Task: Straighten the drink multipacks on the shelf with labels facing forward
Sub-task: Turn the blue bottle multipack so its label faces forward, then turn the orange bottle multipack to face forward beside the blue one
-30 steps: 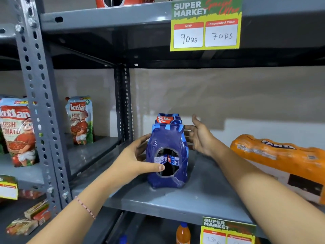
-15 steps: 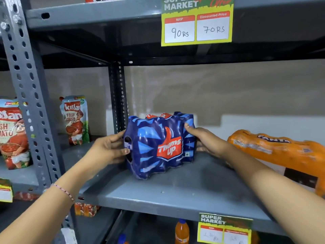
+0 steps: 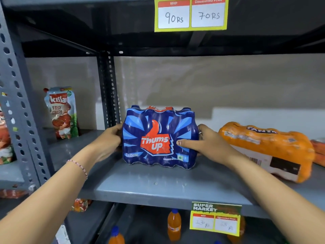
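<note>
Blue shrink-wrapped Thums Up multipack (image 3: 159, 138) stands upright mid-shelf, logo facing the front edge. Left hand (image 3: 109, 138) and right hand (image 3: 205, 143) clasp its two ends, fingers (image 3: 184, 144) pressed on the wrap, likely squaring it. Orange Fanta multipack (image 3: 267, 148) lies toppled toward the grey metal shelf's (image 3: 158, 187) right end, awaiting straightening.

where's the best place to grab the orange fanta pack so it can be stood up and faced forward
Probably by its two short ends, one hand on each. The Fanta multipack lies flat on its side on the shelf, long axis running left to right, so both ends look open to reach. Its wrap looks soft and rounded, so a one-handed pinch on top would likely slip.
</note>
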Tool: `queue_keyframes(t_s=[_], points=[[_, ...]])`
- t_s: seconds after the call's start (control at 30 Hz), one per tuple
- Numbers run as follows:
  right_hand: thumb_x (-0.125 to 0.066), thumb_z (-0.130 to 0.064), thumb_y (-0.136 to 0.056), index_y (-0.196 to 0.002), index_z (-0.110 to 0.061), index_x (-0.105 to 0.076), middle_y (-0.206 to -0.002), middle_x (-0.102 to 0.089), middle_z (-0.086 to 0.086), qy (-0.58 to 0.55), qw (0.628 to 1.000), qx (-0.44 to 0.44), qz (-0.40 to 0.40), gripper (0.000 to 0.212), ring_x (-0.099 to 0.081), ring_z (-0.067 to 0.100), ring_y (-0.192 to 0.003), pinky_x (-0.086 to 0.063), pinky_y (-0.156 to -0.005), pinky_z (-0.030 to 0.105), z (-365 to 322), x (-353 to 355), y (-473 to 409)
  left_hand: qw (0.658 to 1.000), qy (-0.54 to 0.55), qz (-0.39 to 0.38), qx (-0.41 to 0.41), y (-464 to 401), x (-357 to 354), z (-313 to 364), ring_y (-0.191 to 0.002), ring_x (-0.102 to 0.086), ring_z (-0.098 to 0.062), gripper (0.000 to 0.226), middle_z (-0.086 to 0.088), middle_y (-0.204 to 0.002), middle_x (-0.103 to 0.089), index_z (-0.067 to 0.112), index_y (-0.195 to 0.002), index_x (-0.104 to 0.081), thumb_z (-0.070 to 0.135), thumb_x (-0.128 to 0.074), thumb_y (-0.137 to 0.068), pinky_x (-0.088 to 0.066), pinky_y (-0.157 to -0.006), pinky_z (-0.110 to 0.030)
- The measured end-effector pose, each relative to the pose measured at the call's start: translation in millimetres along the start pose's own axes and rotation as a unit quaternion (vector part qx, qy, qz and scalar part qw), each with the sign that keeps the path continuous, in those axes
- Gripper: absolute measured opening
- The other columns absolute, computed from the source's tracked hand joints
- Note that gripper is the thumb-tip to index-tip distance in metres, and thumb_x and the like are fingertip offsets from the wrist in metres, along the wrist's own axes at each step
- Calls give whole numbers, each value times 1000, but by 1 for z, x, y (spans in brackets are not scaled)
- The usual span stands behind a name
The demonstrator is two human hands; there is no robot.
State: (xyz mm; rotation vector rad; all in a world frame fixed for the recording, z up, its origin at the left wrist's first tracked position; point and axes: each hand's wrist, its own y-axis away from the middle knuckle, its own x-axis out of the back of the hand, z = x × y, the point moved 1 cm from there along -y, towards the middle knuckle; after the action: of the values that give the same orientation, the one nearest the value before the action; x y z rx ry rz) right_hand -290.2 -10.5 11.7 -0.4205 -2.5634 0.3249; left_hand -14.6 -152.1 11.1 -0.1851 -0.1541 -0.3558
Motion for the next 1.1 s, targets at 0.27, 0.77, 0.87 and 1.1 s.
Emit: queue_keyframes(t_s=[0.27, 0.77, 0.87, 1.1], points=[[-89, -45, -68, -115, -23, -60, -112, -77, -7, 5, 999, -14, 31, 59, -76, 12, -96, -63, -86, 40, -6, -3, 10, 999, 22, 28, -19, 0, -4, -8, -100, -70, -22, 61, -2, -110, -73, 19, -134, -58, -21, -41, -91, -62, -78, -35], [-70, -29, -92, -111, -9, -69, -112, -72, 9, 53, 922, 29, 383, 27, -67, 21, -101, -48, -81, 23, -24, 109, 68, 827, -4, 220, -518, 77, -56, 68, -101, -71, -30, 29, -21, -108, -70, -7, -106, -64, -16, -43, -89, -54, -91, -41], [-77, -51, -80, -139, -6, -53, -137, -60, 18, 58, 892, -145, 424, 78, -57, 33, -124, -43, -93, 34, 11, 167, 85, 852, -4, 41, -522, 91, -132, 90, -95, -73, -24, 36, -16, -98, -74, 14, -99, -65, -14, -45, -86, -54, -86, -35], [-79, -76, -48, -114, -25, -74, -110, -80, 4, -151, 924, -284, 206, 83, -72, 27, -104, -52, -102, 46, 87, 202, 82, 984, -150, -88, -36, -4, -289, 89, -108, -66, -27, 63, -4, -115, -71, 20, -118, -64, 64, -56, -74, -50, -96, -39]])
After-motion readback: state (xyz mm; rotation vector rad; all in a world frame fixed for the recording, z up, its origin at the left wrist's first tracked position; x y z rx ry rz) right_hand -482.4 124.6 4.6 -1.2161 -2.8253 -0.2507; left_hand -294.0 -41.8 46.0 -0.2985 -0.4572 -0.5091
